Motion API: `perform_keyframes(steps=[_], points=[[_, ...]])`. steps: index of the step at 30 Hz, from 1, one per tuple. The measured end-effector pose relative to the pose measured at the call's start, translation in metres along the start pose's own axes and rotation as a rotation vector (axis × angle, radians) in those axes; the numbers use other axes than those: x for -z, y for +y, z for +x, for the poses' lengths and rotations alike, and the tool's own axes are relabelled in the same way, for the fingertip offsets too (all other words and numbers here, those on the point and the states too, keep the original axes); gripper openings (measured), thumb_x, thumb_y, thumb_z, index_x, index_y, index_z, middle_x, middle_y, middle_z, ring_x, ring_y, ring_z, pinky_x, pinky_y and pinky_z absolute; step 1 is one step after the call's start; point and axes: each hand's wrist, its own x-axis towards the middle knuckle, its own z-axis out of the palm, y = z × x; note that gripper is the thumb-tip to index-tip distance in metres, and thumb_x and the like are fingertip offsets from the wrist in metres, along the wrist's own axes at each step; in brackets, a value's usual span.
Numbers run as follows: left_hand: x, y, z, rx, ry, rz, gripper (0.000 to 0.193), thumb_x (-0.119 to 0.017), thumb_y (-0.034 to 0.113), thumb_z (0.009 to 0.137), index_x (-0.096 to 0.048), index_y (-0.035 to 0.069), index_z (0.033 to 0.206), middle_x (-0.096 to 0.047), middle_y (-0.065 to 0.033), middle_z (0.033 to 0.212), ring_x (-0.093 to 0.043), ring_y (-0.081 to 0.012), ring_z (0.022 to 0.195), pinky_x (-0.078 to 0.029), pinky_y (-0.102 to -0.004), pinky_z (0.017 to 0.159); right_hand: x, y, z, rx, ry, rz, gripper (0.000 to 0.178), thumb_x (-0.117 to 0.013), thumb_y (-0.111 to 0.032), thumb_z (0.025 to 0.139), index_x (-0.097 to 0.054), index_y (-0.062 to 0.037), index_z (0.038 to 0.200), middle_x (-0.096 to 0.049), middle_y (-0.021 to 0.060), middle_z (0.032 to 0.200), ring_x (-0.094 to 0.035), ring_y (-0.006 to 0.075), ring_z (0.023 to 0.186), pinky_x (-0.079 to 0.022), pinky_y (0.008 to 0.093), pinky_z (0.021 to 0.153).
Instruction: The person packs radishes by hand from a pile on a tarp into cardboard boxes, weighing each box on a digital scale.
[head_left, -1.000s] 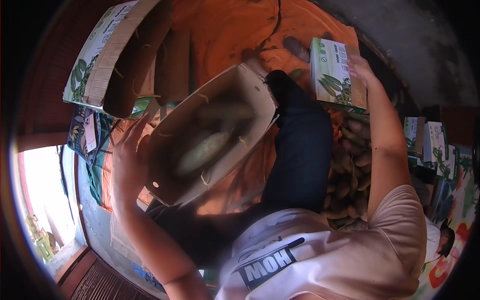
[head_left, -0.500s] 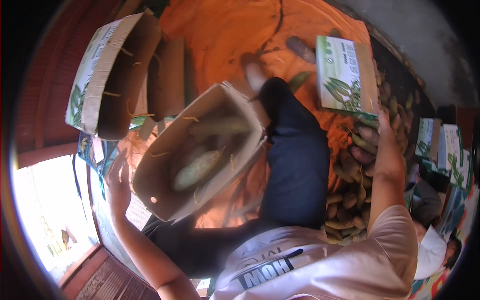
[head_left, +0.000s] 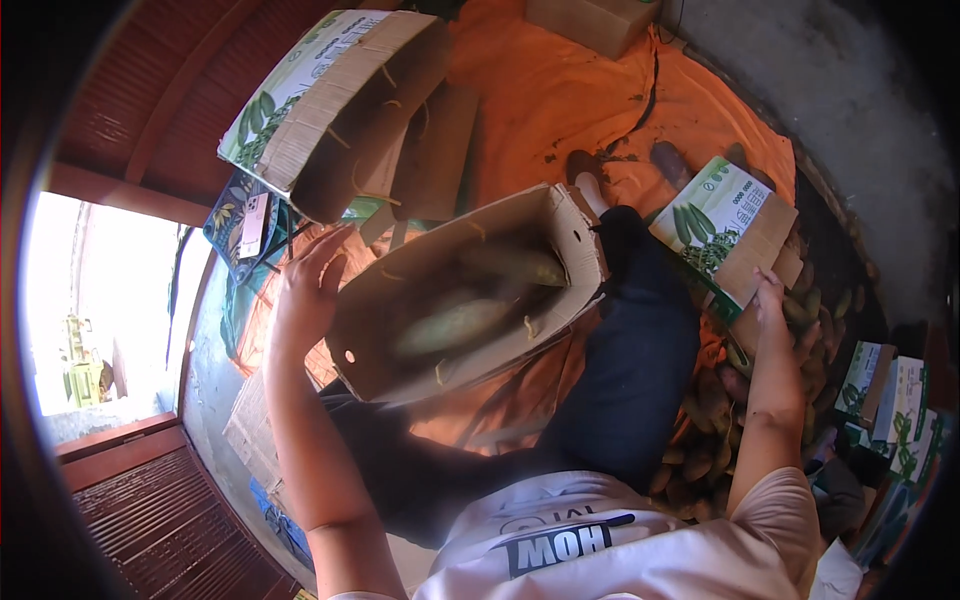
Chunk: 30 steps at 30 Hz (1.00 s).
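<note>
A deep, open cardboard box (head_left: 455,355) sits tilted in front of me, with thin yellow ties along its walls. Inside lie a pale green oblong vegetable (head_left: 450,328) and another one (head_left: 520,266) beyond it, both dim and blurred. By the box's left end is my left hand (head_left: 312,285), its fingers spread and curved; nothing shows in it. On the right, my right hand (head_left: 768,291) grips the lower edge of a green-and-white printed carton (head_left: 728,222) with vegetables pictured on it. That carton hangs tilted above a heap of brown and green oblong vegetables (head_left: 715,395).
An upturned printed carton (head_left: 330,110) stands at the far left, beside a phone (head_left: 254,225) on a dark patterned surface. Orange sheeting (head_left: 520,90) covers the ground. Another brown box (head_left: 592,25) is at the back. More cartons (head_left: 890,400) and a person's sleeve (head_left: 838,492) are at right.
My view has turned, shifting the scene. My right hand has tilted the printed carton and drawn it nearer. My left hand has come in closer to the open box.
</note>
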Motion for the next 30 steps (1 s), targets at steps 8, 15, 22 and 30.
perform_keyframes(steps=[8,15,22,30], points=[[0.036,0.014,-0.031,0.010,-0.056,0.011,0.042,-0.059,0.005,0.098,-0.061,0.006,0.139,-0.064,-0.0200,0.137,-0.060,-0.0399,0.126,-0.048,-0.0450,0.107,-0.063,-0.201,-0.081,0.572,0.084,-0.360,0.040,-0.060,-0.017,0.104,-0.056,0.0096,0.134,-0.069,0.0171,0.123,-0.065,0.0219,0.110,-0.047,0.0329,0.099],[0.035,0.006,-0.041,-0.082,0.007,-0.075,0.041,-0.057,0.004,0.096,-0.061,0.005,0.137,-0.065,-0.0196,0.134,-0.063,-0.0390,0.121,-0.051,-0.0464,0.103,-0.092,-0.428,-0.211,0.854,-0.123,0.006,0.044,-0.066,-0.025,0.103,-0.059,0.0063,0.133,-0.069,0.0130,0.122,-0.066,0.0189,0.110,-0.051,0.0296,0.095],[0.045,-0.005,-0.051,-0.091,0.056,-0.027,0.038,-0.058,0.006,0.097,-0.062,0.004,0.135,-0.067,-0.0201,0.130,-0.064,-0.0400,0.118,-0.052,-0.0466,0.102,-0.317,-0.545,-0.396,0.846,-0.443,0.514,0.024,-0.065,-0.022,0.103,-0.068,0.0016,0.109,-0.071,0.0116,0.112,-0.070,0.0206,0.101,-0.059,0.0342,0.085],[0.059,-0.020,-0.067,-0.117,0.132,-0.061,0.037,-0.055,0.005,0.096,-0.062,0.002,0.132,-0.068,-0.0195,0.126,-0.063,-0.0387,0.118,-0.051,-0.0471,0.101,-0.566,-0.529,-0.528,0.718,-0.900,0.730,0.022,-0.060,-0.023,0.103,-0.066,-0.0018,0.104,-0.072,0.0155,0.099,-0.073,0.0337,0.091,-0.061,0.0522,0.079]])
